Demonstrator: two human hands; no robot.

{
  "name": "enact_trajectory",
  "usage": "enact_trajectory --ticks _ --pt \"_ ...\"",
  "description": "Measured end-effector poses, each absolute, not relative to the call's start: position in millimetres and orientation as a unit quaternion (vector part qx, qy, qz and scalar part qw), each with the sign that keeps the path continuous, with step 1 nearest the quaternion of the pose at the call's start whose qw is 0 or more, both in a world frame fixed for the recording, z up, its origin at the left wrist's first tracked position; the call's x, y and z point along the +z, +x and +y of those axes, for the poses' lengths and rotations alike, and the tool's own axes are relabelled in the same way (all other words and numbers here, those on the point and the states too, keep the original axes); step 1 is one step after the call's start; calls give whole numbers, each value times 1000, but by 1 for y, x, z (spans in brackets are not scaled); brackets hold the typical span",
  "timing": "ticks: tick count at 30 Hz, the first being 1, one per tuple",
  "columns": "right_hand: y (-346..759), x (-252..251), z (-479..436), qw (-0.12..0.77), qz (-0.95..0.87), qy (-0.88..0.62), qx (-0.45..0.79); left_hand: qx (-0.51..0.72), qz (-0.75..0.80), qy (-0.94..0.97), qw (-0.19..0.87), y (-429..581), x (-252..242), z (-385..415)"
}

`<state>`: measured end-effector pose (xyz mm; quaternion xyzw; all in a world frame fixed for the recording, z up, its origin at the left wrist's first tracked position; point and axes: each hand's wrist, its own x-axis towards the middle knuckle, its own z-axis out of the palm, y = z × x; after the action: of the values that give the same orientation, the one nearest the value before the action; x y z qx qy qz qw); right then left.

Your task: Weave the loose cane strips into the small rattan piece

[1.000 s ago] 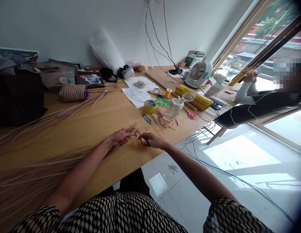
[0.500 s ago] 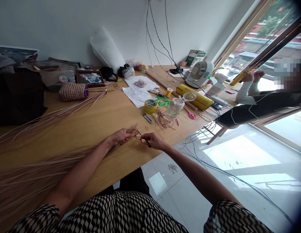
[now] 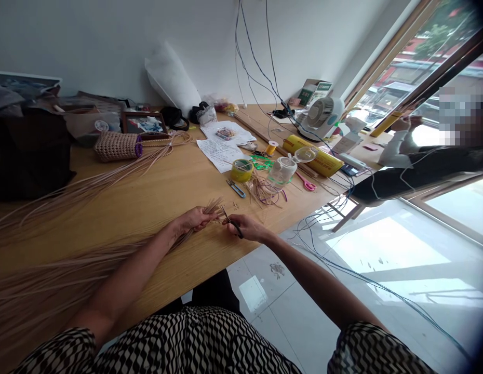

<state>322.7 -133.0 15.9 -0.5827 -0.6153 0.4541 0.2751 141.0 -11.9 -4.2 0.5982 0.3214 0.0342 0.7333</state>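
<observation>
At the near edge of a pale wooden desk (image 3: 167, 195), the person's left hand (image 3: 192, 218) is closed in a firm pinch around a long bundle of pale rattan strands (image 3: 70, 275). It grips close to the tips, so the short ends fan out toward the other hand while the long lengths trail away across the wood. The right hand (image 3: 245, 227) is curled almost shut around a slim black pointed tool (image 3: 232, 224), its tip just beside those ends; its exact kind is too small to tell. The right forearm crosses the desk's edge above a white tiled floor (image 3: 288, 322). Ahead of the hands lie a round yellow tape roll (image 3: 241, 170), small blue-handled snips (image 3: 236, 188) and a loose tangle of thin tan strands (image 3: 259, 189).
</observation>
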Motion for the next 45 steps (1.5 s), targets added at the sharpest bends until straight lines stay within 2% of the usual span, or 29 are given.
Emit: enact_trajectory --ticks 9,14,23,45 --pt "330 7 -137 279 -635 -610 384 34 315 597 737 141 -2 -12" --pt "326 9 -138 267 -629 -606 408 37 320 601 732 142 -4 -13" --pt "325 12 -137 272 -649 -615 357 41 320 611 723 141 -1 -15" --pt "321 12 -134 267 -632 -626 369 23 315 613 724 142 -4 -12"
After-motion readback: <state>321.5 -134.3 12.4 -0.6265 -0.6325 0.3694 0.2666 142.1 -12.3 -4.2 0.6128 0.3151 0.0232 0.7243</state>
